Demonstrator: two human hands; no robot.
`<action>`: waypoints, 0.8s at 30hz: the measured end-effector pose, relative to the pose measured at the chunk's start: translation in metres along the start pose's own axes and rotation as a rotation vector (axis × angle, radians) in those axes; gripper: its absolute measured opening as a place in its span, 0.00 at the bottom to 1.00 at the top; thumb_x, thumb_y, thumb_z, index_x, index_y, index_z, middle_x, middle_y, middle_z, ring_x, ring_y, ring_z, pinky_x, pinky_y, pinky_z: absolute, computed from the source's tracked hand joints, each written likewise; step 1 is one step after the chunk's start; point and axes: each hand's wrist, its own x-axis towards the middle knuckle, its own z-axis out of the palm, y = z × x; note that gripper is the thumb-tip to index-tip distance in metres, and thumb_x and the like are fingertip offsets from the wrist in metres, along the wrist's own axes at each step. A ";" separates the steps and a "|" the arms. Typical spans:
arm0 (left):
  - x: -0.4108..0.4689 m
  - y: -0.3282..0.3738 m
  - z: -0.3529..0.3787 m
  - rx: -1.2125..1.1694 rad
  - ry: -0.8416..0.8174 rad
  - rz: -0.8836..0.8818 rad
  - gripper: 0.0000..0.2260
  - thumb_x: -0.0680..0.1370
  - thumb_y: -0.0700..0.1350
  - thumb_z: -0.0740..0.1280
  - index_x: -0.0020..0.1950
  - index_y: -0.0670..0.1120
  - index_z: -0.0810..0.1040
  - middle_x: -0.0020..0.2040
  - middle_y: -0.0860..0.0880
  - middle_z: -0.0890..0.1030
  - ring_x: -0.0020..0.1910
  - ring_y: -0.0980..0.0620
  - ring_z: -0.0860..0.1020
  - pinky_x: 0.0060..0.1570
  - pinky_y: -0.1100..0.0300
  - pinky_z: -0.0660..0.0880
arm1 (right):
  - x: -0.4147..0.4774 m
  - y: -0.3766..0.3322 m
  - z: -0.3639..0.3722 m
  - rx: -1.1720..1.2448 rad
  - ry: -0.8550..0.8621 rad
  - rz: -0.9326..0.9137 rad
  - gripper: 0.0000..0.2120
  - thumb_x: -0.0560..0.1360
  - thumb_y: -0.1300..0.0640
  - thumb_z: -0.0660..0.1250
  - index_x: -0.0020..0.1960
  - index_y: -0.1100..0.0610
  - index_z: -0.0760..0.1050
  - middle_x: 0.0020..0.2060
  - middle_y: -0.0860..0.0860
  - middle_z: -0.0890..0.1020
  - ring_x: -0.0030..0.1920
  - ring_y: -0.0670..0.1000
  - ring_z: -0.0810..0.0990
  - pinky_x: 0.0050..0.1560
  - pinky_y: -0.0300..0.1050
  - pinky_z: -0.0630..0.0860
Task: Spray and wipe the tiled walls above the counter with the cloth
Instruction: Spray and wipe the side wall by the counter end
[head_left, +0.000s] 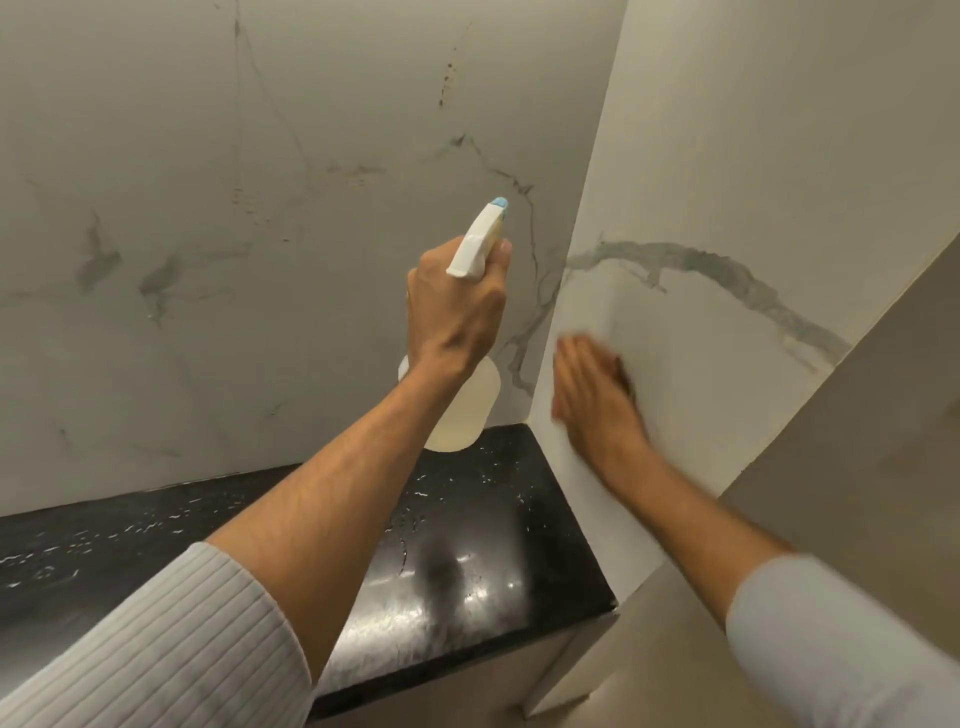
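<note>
My left hand (457, 306) is shut on the neck of a white spray bottle (478, 239) with a blue nozzle. The nozzle points at the marble-look back wall (208, 208), and the bottle's pale translucent body hangs below my wrist. My right hand (597, 400) lies flat against the side wall (727, 156) just right of the corner. It presses a pale cloth (584, 312) there. The cloth is motion-blurred and hard to tell from the white tile. Dark specks and grey veins mark the back wall above the bottle.
A glossy black stone counter (467, 571) runs along the bottom of the back wall and ends at the side wall. Droplets and smears glint on its top. A beige panel (857, 441) juts out at the right of the side wall.
</note>
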 end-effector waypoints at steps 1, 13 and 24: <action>-0.004 -0.004 -0.001 0.002 -0.011 0.005 0.16 0.80 0.49 0.68 0.39 0.38 0.78 0.35 0.36 0.82 0.26 0.46 0.76 0.30 0.44 0.78 | -0.022 -0.028 0.009 -0.026 -0.013 -0.133 0.32 0.86 0.47 0.46 0.79 0.69 0.45 0.78 0.68 0.47 0.78 0.70 0.45 0.78 0.64 0.43; -0.027 -0.031 0.005 -0.044 -0.019 -0.041 0.15 0.80 0.48 0.69 0.40 0.37 0.79 0.36 0.36 0.82 0.31 0.40 0.80 0.31 0.47 0.79 | 0.029 -0.016 0.006 0.030 -0.042 0.007 0.34 0.84 0.45 0.49 0.80 0.67 0.46 0.78 0.68 0.47 0.77 0.71 0.45 0.77 0.67 0.42; -0.024 -0.041 0.004 -0.081 -0.051 -0.043 0.16 0.80 0.47 0.69 0.42 0.35 0.79 0.37 0.34 0.81 0.37 0.33 0.80 0.36 0.41 0.78 | -0.003 0.092 -0.013 0.124 0.025 0.252 0.28 0.82 0.54 0.43 0.80 0.60 0.51 0.75 0.62 0.59 0.73 0.65 0.54 0.75 0.60 0.47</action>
